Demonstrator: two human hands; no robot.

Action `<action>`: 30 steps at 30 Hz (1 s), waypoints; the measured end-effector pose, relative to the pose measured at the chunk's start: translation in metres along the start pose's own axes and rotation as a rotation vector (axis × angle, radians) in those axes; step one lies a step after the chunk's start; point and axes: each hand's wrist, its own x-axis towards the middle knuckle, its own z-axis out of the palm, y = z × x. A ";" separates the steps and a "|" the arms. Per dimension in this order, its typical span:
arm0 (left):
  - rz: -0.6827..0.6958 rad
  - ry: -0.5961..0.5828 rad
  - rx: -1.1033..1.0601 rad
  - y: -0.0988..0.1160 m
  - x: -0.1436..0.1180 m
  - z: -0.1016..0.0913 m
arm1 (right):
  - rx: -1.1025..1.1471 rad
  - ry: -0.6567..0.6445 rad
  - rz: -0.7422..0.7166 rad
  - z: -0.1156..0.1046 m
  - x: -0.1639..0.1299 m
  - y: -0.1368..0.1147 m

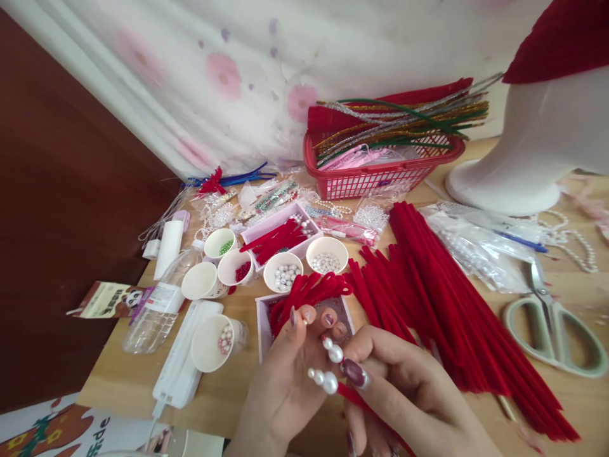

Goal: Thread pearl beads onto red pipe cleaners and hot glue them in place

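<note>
My right hand [404, 387] pinches red chenille stems [354, 397], whose ends carry white pearl beads in graded sizes. Two beaded tips show: one pearl cluster [326, 381] points left, and another pearl cluster [333, 350] sits just above it. Beside them is my left hand [290, 381], palm turned up, thumb and index fingertip closed on what looks like a small pearl bead [305, 322]. Behind my fingers stands a lilac box [263, 324] with looped red chenille pieces [314, 289]. Part of this box is hidden by my hands.
Paper cups of beads [327, 255] surround a second lilac box [247, 238]. Long red chenille stems [442, 304] lie to the right, near scissors [547, 317]. A red basket [380, 181] and a white mannequin stand [504, 171] are behind. Leftward are a plastic bottle [157, 311] and power strip [185, 355].
</note>
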 end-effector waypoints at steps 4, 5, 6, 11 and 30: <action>-0.110 -0.022 -0.060 -0.003 -0.004 0.002 | 0.001 -0.071 -0.059 -0.004 0.006 0.008; -0.131 -0.020 -0.057 -0.004 -0.004 0.003 | -0.004 -0.080 -0.070 -0.005 0.007 0.008; -0.155 -0.018 -0.048 -0.004 -0.004 0.004 | -0.010 -0.084 -0.075 -0.005 0.008 0.008; -0.189 0.052 -0.035 -0.004 -0.001 0.005 | -0.028 -0.089 -0.066 -0.005 0.007 0.006; -0.174 0.073 -0.073 -0.006 -0.002 0.004 | 0.029 -0.109 -0.087 -0.008 0.012 0.007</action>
